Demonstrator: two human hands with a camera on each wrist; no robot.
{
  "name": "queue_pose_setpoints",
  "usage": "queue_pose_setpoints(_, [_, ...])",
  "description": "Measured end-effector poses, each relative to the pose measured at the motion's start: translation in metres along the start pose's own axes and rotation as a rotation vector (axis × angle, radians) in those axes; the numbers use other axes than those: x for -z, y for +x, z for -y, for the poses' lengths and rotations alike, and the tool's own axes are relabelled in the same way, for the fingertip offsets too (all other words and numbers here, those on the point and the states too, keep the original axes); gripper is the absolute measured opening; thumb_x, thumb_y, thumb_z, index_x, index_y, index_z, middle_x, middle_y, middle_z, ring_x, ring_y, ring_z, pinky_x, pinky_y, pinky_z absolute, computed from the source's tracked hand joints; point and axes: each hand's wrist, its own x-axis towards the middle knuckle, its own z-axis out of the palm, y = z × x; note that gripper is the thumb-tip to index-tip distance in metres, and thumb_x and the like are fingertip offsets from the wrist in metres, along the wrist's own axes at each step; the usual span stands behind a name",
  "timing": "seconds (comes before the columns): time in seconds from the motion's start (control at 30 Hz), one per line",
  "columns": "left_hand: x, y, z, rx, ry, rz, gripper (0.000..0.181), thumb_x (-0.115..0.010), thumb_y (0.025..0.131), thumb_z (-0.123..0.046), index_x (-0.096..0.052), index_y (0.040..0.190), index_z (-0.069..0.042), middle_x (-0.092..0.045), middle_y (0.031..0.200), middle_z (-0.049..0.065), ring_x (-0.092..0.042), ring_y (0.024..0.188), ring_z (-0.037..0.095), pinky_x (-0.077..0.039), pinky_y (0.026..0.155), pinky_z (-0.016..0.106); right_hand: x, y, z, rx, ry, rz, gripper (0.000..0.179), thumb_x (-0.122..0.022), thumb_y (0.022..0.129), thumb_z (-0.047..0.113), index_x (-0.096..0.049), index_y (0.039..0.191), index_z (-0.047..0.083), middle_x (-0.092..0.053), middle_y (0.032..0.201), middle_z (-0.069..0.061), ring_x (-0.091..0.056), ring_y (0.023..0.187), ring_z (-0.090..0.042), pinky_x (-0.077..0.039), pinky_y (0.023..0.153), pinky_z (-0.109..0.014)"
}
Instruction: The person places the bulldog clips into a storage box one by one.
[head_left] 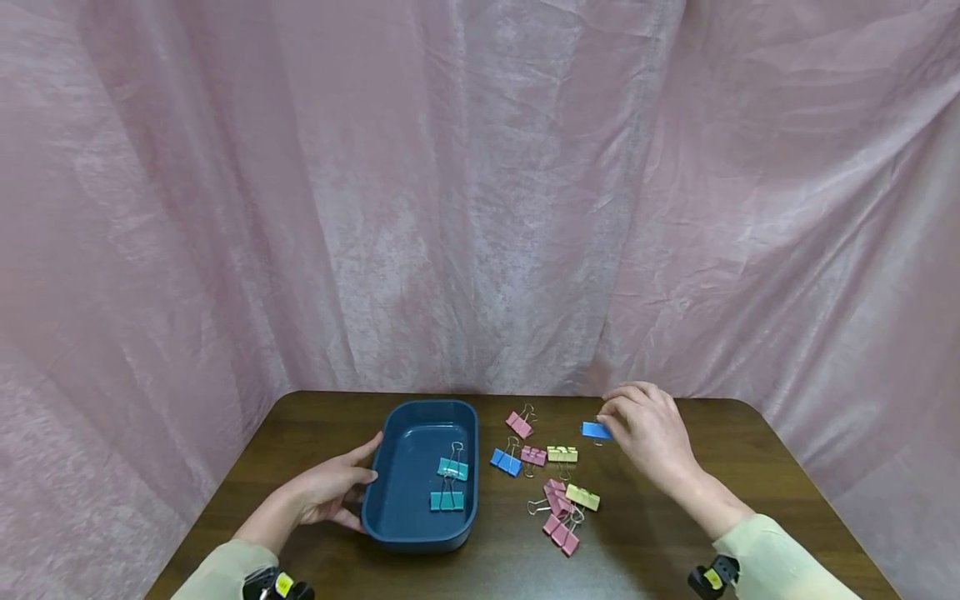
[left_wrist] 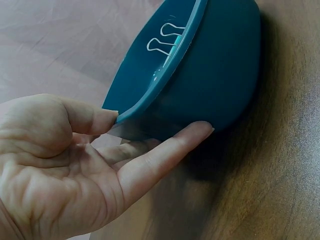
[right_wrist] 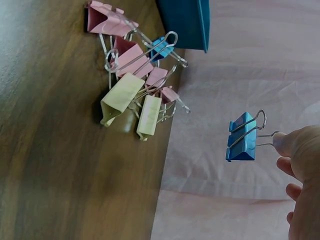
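Observation:
My right hand (head_left: pixel 651 432) pinches a blue binder clip (right_wrist: pixel 244 137) by one wire handle, holding it up off the table at the right. Its other handle stands folded against the clip's body. At the left, my left hand (head_left: pixel 330 490) holds the near-left side of a dark blue container (head_left: pixel 397 529), thumb at the rim and fingers spread along the outer wall. Two teal binder clips (head_left: pixel 447 502) lie inside, towards its right wall. Between the container and my right hand lie loose binder clips: several pink ones (head_left: pixel 561 533), two yellow ones (head_left: pixel 582 497) and a blue one (head_left: pixel 506 462).
The brown wooden table (head_left: pixel 645 550) has rounded back corners. A pink curtain (head_left: pixel 480 208) hangs right behind its back edge. Several loose clips overlap in a small heap near the middle, their wire handles crossing.

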Motion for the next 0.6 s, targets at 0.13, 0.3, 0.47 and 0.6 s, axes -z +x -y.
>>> queue_pose_setpoints(0.13, [0.0,0.0,0.0,0.0,0.001,-0.001,0.073,-0.042,0.109,-0.01,0.001,0.166,-0.021,-0.042,0.143,0.039,-0.062,0.114,0.047,-0.058,0.074,0.062,0.0,0.004,0.004,0.005,0.019,-0.01,0.013,-0.087,0.08,0.014,-0.074,0.083,0.016,-0.074,0.103,-0.002,-0.06,0.106,-0.031,-0.044,0.092,-0.054])
queue_pose_setpoints(0.3, [0.0,0.0,0.0,0.004,-0.001,-0.009,0.072,-0.042,0.109,-0.01,0.001,0.166,-0.021,-0.044,0.142,0.038,-0.063,0.113,0.046,-0.059,0.074,0.062,0.001,0.01,0.011,0.014,0.042,-0.02,0.013,-0.086,0.08,0.014,-0.074,0.083,0.016,-0.074,0.103,-0.001,-0.06,0.107,-0.03,-0.043,0.093,-0.054])
queue_pose_setpoints(0.47, [-0.001,0.0,-0.001,0.008,-0.007,-0.009,0.072,-0.042,0.109,-0.009,0.001,0.166,-0.021,-0.042,0.143,0.038,-0.063,0.113,0.046,-0.058,0.074,0.062,0.0,0.016,0.016,0.023,0.058,-0.024,0.012,-0.086,0.08,0.014,-0.074,0.083,0.017,-0.074,0.104,0.0,-0.06,0.108,-0.03,-0.043,0.094,-0.053])
queue_pose_setpoints(0.6, [-0.001,0.0,-0.001,0.006,-0.008,-0.009,0.072,-0.042,0.109,-0.009,0.001,0.166,-0.021,-0.04,0.143,0.039,-0.062,0.114,0.047,-0.058,0.074,0.063,-0.003,0.021,0.022,0.033,0.067,-0.023,0.013,-0.086,0.08,0.013,-0.075,0.084,0.016,-0.074,0.104,-0.001,-0.06,0.108,-0.03,-0.043,0.094,-0.052])
